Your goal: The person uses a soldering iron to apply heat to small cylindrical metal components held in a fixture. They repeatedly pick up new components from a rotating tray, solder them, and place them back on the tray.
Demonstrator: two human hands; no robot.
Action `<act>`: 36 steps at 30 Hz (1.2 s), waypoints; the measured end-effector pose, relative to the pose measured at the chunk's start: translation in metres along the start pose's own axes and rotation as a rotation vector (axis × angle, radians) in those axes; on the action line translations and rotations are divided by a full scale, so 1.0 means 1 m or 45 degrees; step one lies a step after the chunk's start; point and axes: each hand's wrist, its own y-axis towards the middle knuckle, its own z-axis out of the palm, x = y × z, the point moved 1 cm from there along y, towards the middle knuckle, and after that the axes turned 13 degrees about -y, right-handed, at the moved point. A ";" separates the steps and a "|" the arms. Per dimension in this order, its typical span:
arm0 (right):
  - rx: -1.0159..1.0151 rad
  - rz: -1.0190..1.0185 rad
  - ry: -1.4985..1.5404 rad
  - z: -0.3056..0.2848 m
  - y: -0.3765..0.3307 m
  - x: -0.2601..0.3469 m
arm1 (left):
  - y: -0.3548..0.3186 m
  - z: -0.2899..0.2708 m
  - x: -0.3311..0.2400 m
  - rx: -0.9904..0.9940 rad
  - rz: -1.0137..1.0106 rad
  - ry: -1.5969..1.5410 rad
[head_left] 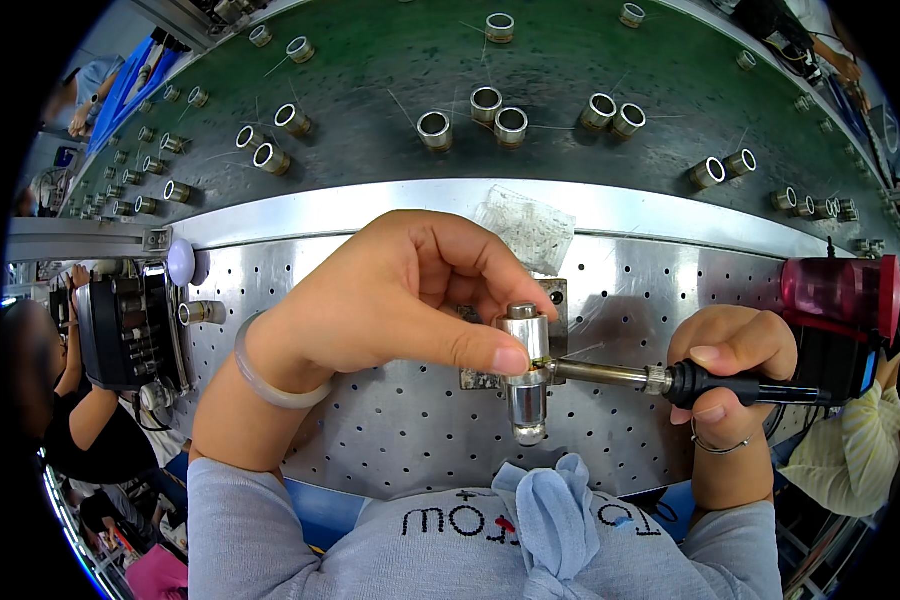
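1. At the center of the frame, a person's left hand (pixel 400 290) pinches a silvery metal cylinder (pixel 527 402) between thumb and fingers, holding it upright over a perforated metal worktop (pixel 650 440).
2. At center right, the right hand (pixel 735 360) is closed around the black handle of a soldering iron (pixel 610 373), whose tip points left and meets the cylinder's midsection.
3. Short metal sleeves (pixel 511 126) dot a green belt (pixel 370 80) spanning the upper frame.
4. A translucent pink container (pixel 838 290) sits at far right.
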 end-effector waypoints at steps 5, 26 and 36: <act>-0.064 0.033 0.033 -0.002 -0.002 -0.002 | -0.002 0.004 0.000 0.002 0.020 0.004; -0.024 0.041 -0.046 -0.004 -0.001 0.000 | -0.003 0.014 -0.002 -0.081 -0.008 0.012; -0.204 0.138 0.047 -0.010 -0.002 0.002 | 0.008 0.002 0.005 0.081 -0.007 -0.049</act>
